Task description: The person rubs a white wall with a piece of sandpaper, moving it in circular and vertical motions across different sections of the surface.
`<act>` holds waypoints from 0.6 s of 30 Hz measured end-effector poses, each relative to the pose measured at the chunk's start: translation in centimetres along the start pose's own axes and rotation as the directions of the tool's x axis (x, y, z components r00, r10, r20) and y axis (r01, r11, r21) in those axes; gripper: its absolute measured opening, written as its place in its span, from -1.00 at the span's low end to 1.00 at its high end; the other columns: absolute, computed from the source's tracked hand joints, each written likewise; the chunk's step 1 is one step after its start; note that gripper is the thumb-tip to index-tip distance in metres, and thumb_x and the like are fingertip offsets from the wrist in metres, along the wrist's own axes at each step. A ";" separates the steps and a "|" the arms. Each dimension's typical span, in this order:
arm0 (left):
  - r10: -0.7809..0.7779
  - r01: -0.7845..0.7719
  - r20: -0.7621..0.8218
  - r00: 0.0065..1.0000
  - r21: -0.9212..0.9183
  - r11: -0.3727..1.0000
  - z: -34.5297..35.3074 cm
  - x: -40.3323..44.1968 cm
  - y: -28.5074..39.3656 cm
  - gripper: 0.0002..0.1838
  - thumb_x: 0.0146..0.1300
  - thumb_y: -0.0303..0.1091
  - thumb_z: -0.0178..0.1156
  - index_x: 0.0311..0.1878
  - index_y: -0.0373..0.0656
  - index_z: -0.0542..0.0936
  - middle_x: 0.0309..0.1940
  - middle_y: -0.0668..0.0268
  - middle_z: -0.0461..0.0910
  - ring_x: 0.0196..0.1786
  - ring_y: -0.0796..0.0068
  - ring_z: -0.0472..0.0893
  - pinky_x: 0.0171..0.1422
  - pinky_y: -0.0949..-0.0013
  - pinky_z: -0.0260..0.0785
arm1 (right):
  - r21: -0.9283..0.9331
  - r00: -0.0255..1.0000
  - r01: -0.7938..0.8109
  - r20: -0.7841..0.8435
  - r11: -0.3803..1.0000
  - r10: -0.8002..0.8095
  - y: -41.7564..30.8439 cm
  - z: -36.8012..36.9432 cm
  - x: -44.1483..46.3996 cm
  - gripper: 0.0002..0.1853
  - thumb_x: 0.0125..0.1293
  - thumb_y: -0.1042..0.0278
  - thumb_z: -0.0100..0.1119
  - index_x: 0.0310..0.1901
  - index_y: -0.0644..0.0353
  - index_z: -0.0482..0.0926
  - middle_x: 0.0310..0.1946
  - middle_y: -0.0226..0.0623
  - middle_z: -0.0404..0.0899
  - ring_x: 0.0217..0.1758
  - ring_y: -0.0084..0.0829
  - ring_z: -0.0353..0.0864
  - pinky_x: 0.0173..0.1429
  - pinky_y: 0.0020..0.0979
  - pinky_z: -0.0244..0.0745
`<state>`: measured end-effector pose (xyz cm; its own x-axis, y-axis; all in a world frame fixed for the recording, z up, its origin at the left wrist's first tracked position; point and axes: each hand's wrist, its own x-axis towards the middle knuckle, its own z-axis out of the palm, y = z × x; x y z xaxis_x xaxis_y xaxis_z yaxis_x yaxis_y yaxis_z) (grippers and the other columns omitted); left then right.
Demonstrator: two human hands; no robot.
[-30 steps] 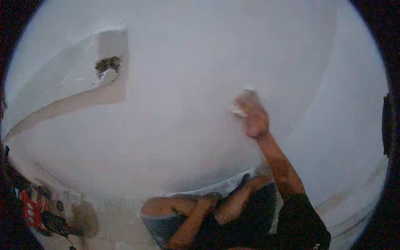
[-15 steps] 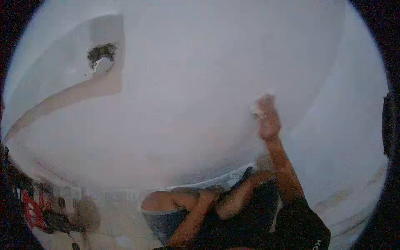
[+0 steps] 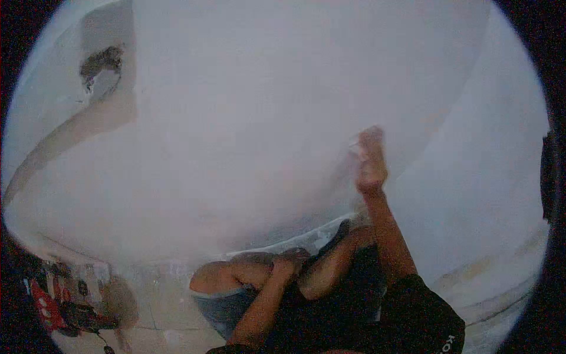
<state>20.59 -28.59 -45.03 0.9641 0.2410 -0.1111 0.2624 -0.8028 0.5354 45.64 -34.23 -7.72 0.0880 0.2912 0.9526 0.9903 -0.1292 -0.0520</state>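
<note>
My right hand [image 3: 371,158] is raised against a pale, smooth wall [image 3: 247,106], its fingers closed on a small whitish piece [image 3: 355,147]. The dim, grainy picture does not show what kind of thing that piece is. Below, my left hand [image 3: 289,262] rests over my crossed lower legs, close to the foot of the wall. Its fingers blend into the dark area there, so their pose is unclear.
A recess at upper left has a ragged dark hole [image 3: 103,65] in its surface. On the tiled floor at lower left lie a red object [image 3: 47,307] and dark items with a cord. Another wall [image 3: 471,194] meets this one at right.
The view has turned, so the hole and recess sit farther left. My right hand, still holding the whitish piece, appears slightly higher and farther left in view. My left hand stays at my legs.
</note>
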 end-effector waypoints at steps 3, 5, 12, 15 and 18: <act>-0.003 0.003 -0.003 1.000 0.003 1.000 0.5 -0.1 0.0 -0.41 0.54 0.06 -0.07 0.47 -0.02 0.47 0.42 -0.02 0.48 0.38 -0.17 0.52 0.47 -0.32 0.28 | 0.086 0.881 -0.316 -0.343 0.945 0.326 3.0 -1.4 2.9 -0.56 0.65 0.24 -0.06 0.38 0.30 0.52 0.52 -0.06 0.39 0.61 -0.09 0.30 0.63 -0.16 0.22; 0.000 0.000 -0.001 1.000 0.004 1.000 0.4 0.2 0.3 -0.41 0.53 0.06 -0.07 0.47 -0.03 0.47 0.42 -0.02 0.48 0.38 -0.17 0.52 0.47 -0.32 0.27 | 0.111 0.849 -0.332 -0.399 0.937 0.348 3.4 -1.4 6.4 -0.55 0.65 0.24 -0.06 0.38 0.33 0.52 0.52 -0.02 0.38 0.62 -0.08 0.29 0.62 -0.16 0.23; -0.005 0.005 0.005 1.000 0.002 1.000 0.1 0.0 -0.3 -0.41 0.53 0.08 -0.06 0.47 -0.03 0.47 0.42 -0.02 0.48 0.39 -0.16 0.52 0.47 -0.33 0.27 | 0.085 0.983 0.178 -0.061 0.980 -0.173 -5.3 2.8 1.8 -0.49 0.64 0.15 -0.17 0.41 0.32 0.47 0.46 0.01 0.45 0.55 0.06 0.37 0.69 0.10 0.01; -0.010 0.010 -0.002 1.000 0.004 1.000 0.4 0.1 -0.7 -0.40 0.53 0.08 -0.05 0.47 -0.03 0.47 0.42 -0.02 0.48 0.39 -0.16 0.52 0.48 -0.33 0.26 | 0.063 0.992 -0.034 -0.119 0.997 0.041 0.3 2.2 -2.2 -0.52 0.65 0.19 -0.05 0.40 0.35 0.50 0.45 -0.01 0.46 0.63 0.04 0.24 0.62 0.07 0.20; -0.012 0.012 -0.006 1.000 0.007 1.000 0.9 0.2 -0.7 -0.40 0.53 0.09 -0.05 0.47 -0.03 0.47 0.42 -0.02 0.48 0.39 -0.16 0.51 0.48 -0.34 0.26 | 0.314 0.871 -0.209 -0.372 0.926 0.322 5.2 1.0 2.2 -0.54 0.67 0.27 -0.12 0.42 0.37 0.47 0.49 -0.06 0.42 0.62 -0.07 0.28 0.68 -0.15 0.10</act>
<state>20.67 -28.46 -46.24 0.9607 0.2537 -0.1130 0.2744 -0.8039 0.5277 51.12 -33.34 -6.18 0.3554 -0.1406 0.9241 0.9328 0.1170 -0.3409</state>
